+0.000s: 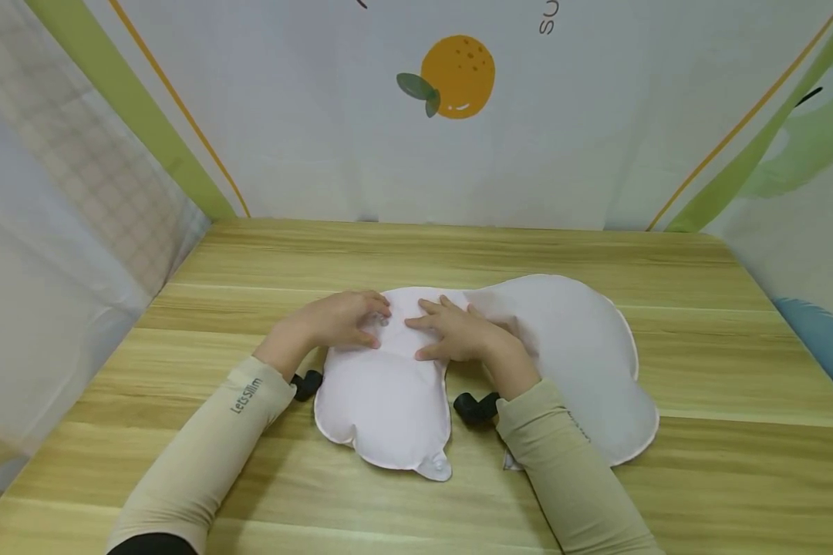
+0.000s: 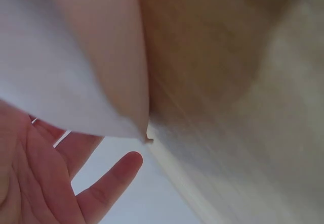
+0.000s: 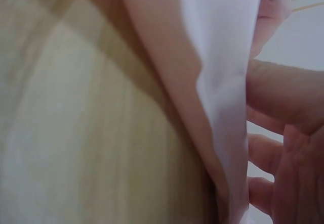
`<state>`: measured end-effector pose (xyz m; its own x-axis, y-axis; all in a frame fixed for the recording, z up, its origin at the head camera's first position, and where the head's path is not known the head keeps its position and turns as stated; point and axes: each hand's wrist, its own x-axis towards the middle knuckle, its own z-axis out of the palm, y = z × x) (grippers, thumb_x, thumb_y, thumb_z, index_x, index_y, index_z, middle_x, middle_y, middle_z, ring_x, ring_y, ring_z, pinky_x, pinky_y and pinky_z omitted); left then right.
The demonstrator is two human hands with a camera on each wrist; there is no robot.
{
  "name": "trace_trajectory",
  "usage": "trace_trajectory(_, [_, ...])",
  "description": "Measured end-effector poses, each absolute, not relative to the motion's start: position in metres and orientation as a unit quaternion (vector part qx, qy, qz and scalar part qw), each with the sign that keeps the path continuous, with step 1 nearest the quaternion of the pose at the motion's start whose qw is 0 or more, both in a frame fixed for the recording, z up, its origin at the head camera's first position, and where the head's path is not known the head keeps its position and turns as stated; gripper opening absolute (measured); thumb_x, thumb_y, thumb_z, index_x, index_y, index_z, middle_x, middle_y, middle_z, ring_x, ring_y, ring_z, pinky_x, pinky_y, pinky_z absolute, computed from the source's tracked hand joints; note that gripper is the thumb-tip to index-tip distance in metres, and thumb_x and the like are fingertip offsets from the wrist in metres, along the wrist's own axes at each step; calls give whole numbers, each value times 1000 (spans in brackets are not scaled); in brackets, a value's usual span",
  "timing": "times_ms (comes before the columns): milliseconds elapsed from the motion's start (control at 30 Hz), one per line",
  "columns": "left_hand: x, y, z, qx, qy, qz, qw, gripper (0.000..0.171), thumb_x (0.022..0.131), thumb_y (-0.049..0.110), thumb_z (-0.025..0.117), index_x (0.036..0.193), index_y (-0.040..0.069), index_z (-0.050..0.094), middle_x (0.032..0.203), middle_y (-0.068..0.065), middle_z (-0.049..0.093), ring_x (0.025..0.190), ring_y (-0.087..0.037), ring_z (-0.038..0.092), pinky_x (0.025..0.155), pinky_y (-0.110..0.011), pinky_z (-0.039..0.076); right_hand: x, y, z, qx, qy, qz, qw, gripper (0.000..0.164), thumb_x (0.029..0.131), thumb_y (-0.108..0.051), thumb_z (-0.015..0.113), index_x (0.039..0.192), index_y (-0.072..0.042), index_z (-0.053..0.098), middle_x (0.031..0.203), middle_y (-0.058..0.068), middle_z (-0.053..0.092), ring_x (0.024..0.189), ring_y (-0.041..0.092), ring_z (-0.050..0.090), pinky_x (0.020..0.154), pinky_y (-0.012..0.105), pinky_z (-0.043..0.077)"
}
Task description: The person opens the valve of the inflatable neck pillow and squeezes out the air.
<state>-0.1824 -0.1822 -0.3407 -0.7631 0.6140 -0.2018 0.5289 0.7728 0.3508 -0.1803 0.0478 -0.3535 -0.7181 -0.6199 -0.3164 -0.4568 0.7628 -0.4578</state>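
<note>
A pale pink, puffed-up U-shaped neck pillow (image 1: pixel 382 401) lies on the wooden table, its two arms toward me. A round snap-like piece (image 1: pixel 440 465) sits on the tab of its left arm. My left hand (image 1: pixel 329 320) rests at the upper left edge, thumb and fingers apart around a small clear valve (image 1: pixel 382 319). With fingers spread, my right hand (image 1: pixel 461 331) touches the top of the left arm near the bend. In the left wrist view, fingers (image 2: pixel 109 186) stretch past the pillow edge. The right wrist view shows fingers (image 3: pixel 263 150) against the pillow's face (image 3: pixel 230 102).
The wooden table (image 1: pixel 180 370) reaches back to a white curtain (image 1: pixel 305 139) printed with an orange. More curtain hangs at both sides. A black wrist-camera piece (image 1: pixel 475 408) sits below the right wrist, another (image 1: pixel 308 384) below the left.
</note>
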Motion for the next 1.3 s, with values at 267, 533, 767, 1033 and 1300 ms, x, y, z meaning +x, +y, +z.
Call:
trace_trajectory(267, [-179,-181,-339,312,931,119,145,50,81,22,71,124,3,56,137,-14,47,126,-33,44,106,-46,34,-180,48,-354,-294,911,-169,236,61,85,-44,61,141,-33,38,156,-1,11,143,30,0,109,63,0])
trace_trajectory(533, [-177,-181,-339,303,935,104,149,52,81,22,71,127,3,54,139,-13,45,126,-30,44,107,-44,34,-179,47,-354,-292,914,-158,232,64,83,-43,64,140,-34,38,156,-1,12,143,30,1,109,63,1])
trace_trajectory(767, [-175,-183,-339,300,938,99,143,52,81,22,71,127,3,54,138,-14,46,126,-30,45,106,-44,35,-179,46,-353,-292,915,-155,230,65,82,-41,66,140,-32,39,156,0,12,143,31,2,109,63,2])
trace_trajectory(1033, [-170,-186,-338,288,942,102,137,49,82,21,70,125,4,56,137,-14,47,126,-31,45,106,-45,35,-179,45,-353,-289,918,-144,229,65,82,-40,66,140,-31,39,156,2,13,143,32,2,110,62,3])
trace_trajectory(1300, [-170,-188,-334,299,937,136,117,43,84,15,67,122,1,56,127,-15,55,118,-29,51,102,-43,39,-173,51,-337,-296,919,-156,208,56,87,-40,61,139,-29,42,153,7,23,141,37,7,108,65,9])
